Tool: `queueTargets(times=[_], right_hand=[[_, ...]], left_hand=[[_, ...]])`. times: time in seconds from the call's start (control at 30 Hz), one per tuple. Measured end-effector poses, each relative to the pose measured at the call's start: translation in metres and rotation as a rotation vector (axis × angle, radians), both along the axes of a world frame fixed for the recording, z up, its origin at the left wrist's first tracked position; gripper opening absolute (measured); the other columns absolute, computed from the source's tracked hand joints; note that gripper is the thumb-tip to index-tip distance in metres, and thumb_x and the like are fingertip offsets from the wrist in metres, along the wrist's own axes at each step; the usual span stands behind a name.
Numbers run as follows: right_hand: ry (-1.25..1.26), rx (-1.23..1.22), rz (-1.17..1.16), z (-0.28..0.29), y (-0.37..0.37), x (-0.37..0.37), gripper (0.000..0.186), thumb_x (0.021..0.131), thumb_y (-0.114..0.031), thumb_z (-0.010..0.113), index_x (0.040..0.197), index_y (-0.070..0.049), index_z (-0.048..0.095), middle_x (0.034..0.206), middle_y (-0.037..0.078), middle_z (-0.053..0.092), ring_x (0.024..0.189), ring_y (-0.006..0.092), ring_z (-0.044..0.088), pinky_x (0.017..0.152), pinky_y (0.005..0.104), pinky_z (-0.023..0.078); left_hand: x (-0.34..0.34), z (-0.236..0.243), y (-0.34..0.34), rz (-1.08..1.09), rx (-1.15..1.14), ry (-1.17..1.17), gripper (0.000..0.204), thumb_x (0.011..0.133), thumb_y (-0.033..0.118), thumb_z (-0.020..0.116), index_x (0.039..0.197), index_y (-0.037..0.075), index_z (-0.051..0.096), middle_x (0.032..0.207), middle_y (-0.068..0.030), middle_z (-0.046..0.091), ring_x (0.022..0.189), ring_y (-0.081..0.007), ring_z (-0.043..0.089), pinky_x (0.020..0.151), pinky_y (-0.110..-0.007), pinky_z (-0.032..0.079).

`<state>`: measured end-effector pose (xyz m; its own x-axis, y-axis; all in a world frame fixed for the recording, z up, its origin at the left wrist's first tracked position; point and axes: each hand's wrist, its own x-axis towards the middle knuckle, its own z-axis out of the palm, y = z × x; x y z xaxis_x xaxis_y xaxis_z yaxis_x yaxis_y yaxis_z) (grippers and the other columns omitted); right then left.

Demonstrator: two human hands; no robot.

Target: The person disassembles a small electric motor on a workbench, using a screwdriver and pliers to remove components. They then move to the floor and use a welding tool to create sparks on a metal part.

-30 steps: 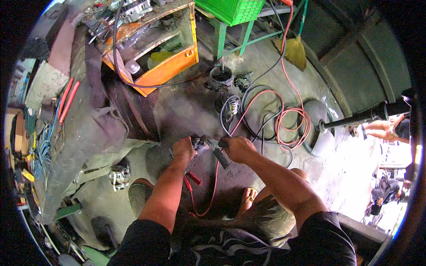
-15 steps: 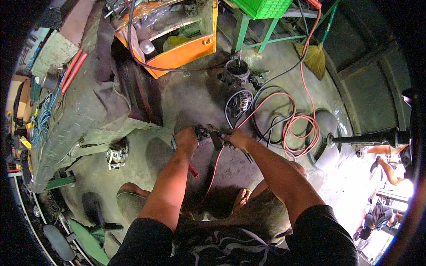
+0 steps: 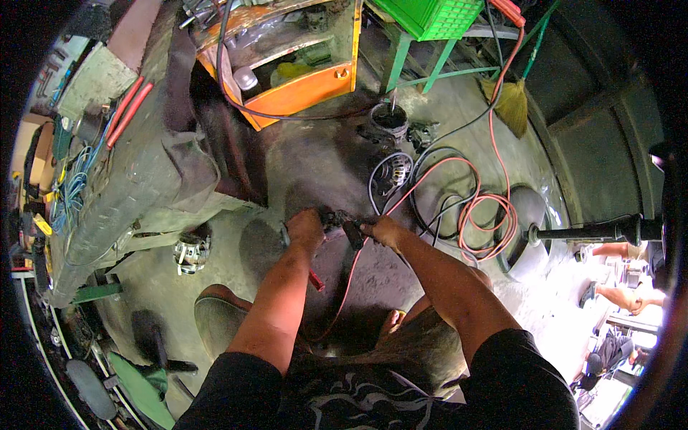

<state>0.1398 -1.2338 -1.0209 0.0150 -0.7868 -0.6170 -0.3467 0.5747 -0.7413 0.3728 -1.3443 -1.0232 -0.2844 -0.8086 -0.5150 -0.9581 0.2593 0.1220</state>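
Note:
My left hand is closed round a dark, greasy metal part, out in front of me just above the floor. On the other side, my right hand is closed on a dark, oblong piece that hangs tilted against that part. The exact kind of either piece is too dark to make out. A red-handled tool shows beside my left forearm, its other end hidden. A thin red cable runs beneath my hands.
Red and black cables lie coiled at the right. Ahead stand a black bucket, an alternator-like part, an orange cabinet and a green crate. A silver part sits left, below a workbench.
The dark piece at my right hand has turned and now looks shorter and blockier. My left hand stays on the metal part. The whole view has shifted slightly.

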Motion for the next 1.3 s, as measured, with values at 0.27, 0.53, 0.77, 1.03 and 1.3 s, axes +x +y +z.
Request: queueTargets(times=[0.27,0.53,0.77,1.03,1.3], right_hand=[[0.164,-0.043,0.187,-0.019,-0.006,0.004,0.044,0.108,-0.034,0.074,0.141,-0.006,0.074,0.105,0.017,0.08,0.096,0.0277,0.074,0.09,0.0467,0.058],[0.218,-0.058,0.257,-0.042,0.0,0.005,0.05,0.108,-0.027,0.073,0.155,-0.01,0.066,0.132,0.023,0.079,0.119,0.0363,0.076,0.106,0.0485,0.056],[0.28,-0.153,0.326,-0.027,-0.004,0.005,0.042,0.107,-0.027,0.072,0.146,-0.01,0.071,0.122,0.025,0.079,0.114,0.0409,0.077,0.101,0.0498,0.058],[0.398,-0.148,0.332,-0.031,-0.002,0.005,0.04,0.106,-0.03,0.073,0.141,-0.011,0.073,0.11,0.027,0.079,0.106,0.0455,0.077,0.094,0.0573,0.058],[0.328,-0.293,0.354,-0.026,0.002,0.004,0.039,0.106,-0.033,0.072,0.138,-0.01,0.074,0.112,0.028,0.078,0.108,0.0479,0.076,0.095,0.0569,0.059]], left_hand=[[0.005,-0.028,-0.006,0.002,-0.018,0.028,0.033,0.085,0.016,0.09,0.117,0.01,0.085,0.122,-0.017,0.083,0.121,-0.037,0.079,0.101,-0.049,0.064],[0.006,-0.032,0.0,-0.002,-0.081,0.124,0.025,0.097,0.016,0.073,0.121,0.012,0.082,0.118,-0.0163,0.083,0.116,-0.0388,0.079,0.098,-0.053,0.064],[0.009,-0.052,-0.006,-0.062,-0.073,0.067,0.026,0.099,0.021,0.074,0.122,0.013,0.083,0.129,-0.0139,0.082,0.123,-0.0342,0.078,0.1,-0.051,0.063],[-0.002,-0.03,-0.007,0.002,0.032,-0.006,0.029,0.094,0.02,0.08,0.122,0.015,0.083,0.133,-0.0123,0.081,0.126,-0.0349,0.077,0.106,-0.058,0.058],[-0.005,-0.036,0.001,-0.01,-0.114,-0.102,0.038,0.088,0.036,0.09,0.12,0.018,0.084,0.129,-0.009,0.082,0.123,-0.0331,0.078,0.103,-0.057,0.059]])
